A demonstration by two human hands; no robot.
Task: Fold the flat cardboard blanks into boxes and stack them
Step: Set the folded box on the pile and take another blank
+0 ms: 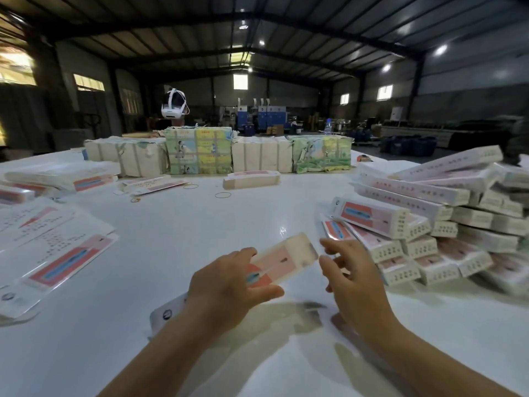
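My left hand [226,285] grips a long pink-and-white cardboard box [282,260] above the white table [177,224], thumb under it and fingers over its top. The box's far end points up and right. My right hand [350,277] hovers just right of that end, fingers loosely spread, holding nothing. A pile of folded boxes [423,222] lies at the right. Flat blanks [51,259] lie spread at the left, with more flat blanks [71,176] farther back.
Strapped bundles of blanks [200,150] stand in a row across the far side of the table. A small stack [252,179] and loose rubber bands [223,195] lie mid-table. A white headset [173,106] sits behind the bundles.
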